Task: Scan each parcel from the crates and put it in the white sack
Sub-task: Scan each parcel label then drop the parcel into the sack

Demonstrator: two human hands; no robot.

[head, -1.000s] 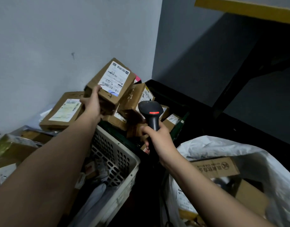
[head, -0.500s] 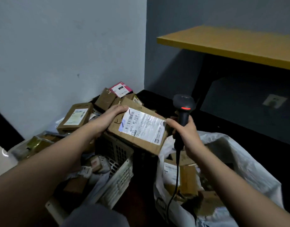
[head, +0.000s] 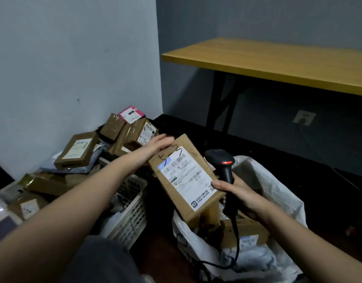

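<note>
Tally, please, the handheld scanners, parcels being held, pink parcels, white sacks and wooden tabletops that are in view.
handheld scanner: 1
held parcel: 1
pink parcel: 1
white sack: 1
wooden tabletop: 1
Total: 5

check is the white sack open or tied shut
Open: the white sack gapes wide, with cardboard boxes visible inside.
</note>
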